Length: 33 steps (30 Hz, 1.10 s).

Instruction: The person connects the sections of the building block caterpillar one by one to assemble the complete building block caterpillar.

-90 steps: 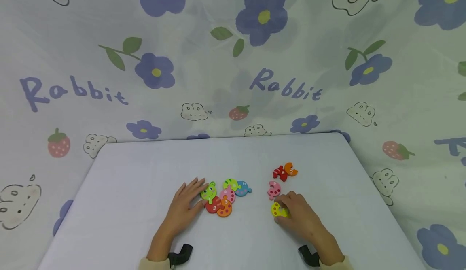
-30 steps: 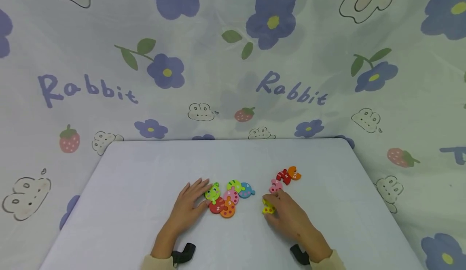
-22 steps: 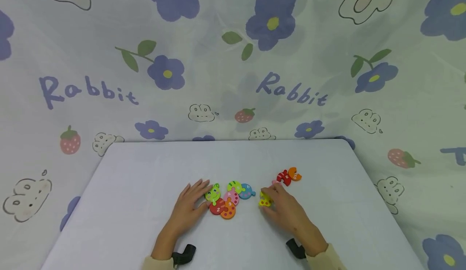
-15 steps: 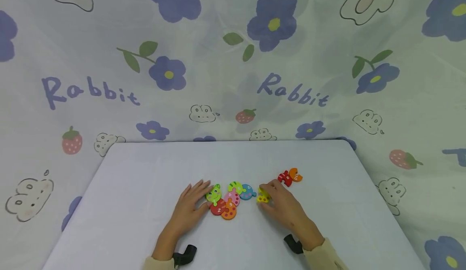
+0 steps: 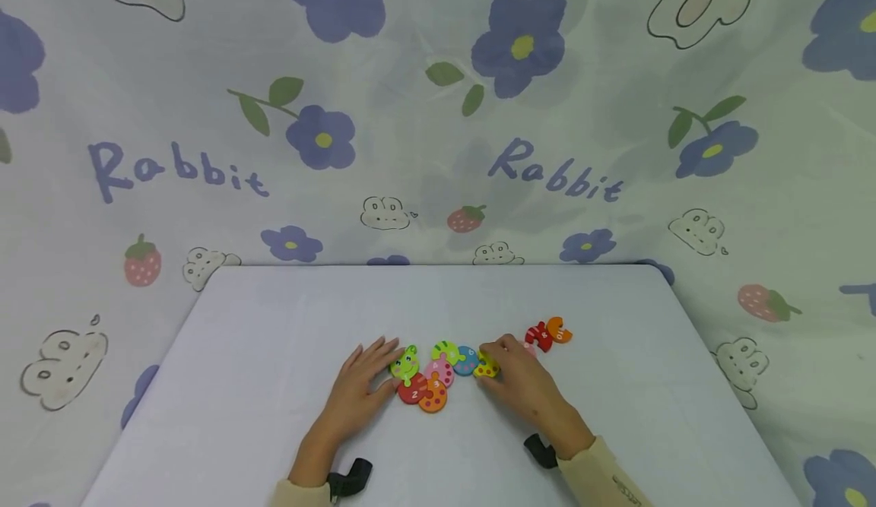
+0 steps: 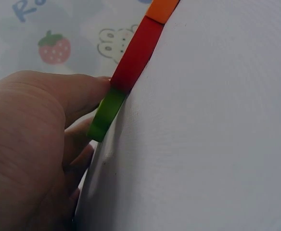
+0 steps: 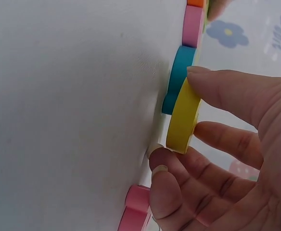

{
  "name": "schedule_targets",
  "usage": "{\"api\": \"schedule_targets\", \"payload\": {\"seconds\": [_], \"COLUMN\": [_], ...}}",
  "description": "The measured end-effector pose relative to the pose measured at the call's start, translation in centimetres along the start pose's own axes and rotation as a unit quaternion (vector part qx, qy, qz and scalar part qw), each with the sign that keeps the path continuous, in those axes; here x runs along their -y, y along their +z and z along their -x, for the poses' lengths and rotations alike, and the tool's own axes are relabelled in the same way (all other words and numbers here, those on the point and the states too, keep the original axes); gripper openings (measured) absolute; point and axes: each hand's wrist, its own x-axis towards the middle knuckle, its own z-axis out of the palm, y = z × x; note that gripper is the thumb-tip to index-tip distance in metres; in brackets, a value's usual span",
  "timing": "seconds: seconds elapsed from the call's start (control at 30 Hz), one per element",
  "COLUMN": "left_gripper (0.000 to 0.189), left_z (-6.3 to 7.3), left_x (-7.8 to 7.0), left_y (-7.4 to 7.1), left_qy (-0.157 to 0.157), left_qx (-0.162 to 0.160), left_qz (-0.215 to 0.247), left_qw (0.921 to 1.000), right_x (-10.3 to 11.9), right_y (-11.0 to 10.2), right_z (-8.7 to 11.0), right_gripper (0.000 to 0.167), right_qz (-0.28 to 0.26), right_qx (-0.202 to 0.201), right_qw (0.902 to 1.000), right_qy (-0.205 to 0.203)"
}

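My right hand (image 5: pixel 525 381) pinches a yellow spotted puzzle piece (image 5: pixel 485 368) between thumb and fingers, at the right end of a caterpillar number puzzle. In the right wrist view the yellow piece (image 7: pixel 183 120) is slightly raised and overlaps the blue piece (image 7: pixel 181 67). The joined row runs from a green smiling head (image 5: pixel 404 365) through red (image 5: pixel 413 391), orange (image 5: pixel 433 397), pink (image 5: pixel 440 373) and lime (image 5: pixel 445 352) to blue (image 5: pixel 467 361). My left hand (image 5: pixel 357 389) lies with extended fingers against the head; its thumb touches near the red piece (image 6: pixel 138 55).
Beyond my right hand lie a red piece (image 5: pixel 538 336) numbered 8 and an orange piece (image 5: pixel 559 331) numbered 10, joined. A pink piece (image 5: pixel 529 348) beside them is partly hidden by the hand. A printed curtain (image 5: pixel 411 150) hangs behind the white table (image 5: pixel 274 302).
My right hand has carried the yellow piece leftward and slightly away from me, turning it, up to the blue piece. My left hand stays at the head. The view has shifted slightly.
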Motion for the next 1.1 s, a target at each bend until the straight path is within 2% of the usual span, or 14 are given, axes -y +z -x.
{"api": "schedule_targets", "payload": {"seconds": [0.5, 0.73, 1.0, 1.1], "left_gripper": [0.053, 0.054, 0.053, 0.053], "left_z": [-0.08, -0.06, -0.01, 0.00], "left_x": [0.17, 0.09, 0.02, -0.03], "left_y": [0.27, 0.25, 0.16, 0.17], "left_qy": [0.002, 0.002, 0.007, 0.004], "left_qx": [0.000, -0.003, -0.005, -0.004], "left_qz": [-0.005, -0.005, -0.005, -0.006], "left_qw": [1.0000, 1.0000, 1.0000, 1.0000], "right_x": [0.30, 0.24, -0.16, -0.64], "right_y": [0.54, 0.74, 0.63, 0.63], "right_z": [0.08, 0.00, 0.18, 0.37], "right_gripper": [0.051, 0.053, 0.069, 0.070], "right_qz": [0.032, 0.029, 0.026, 0.026], "right_qx": [-0.006, -0.005, -0.001, 0.000], "right_qw": [0.9995, 0.9995, 0.9995, 0.9994], "right_qy": [0.002, 0.008, 0.015, 0.024]}}
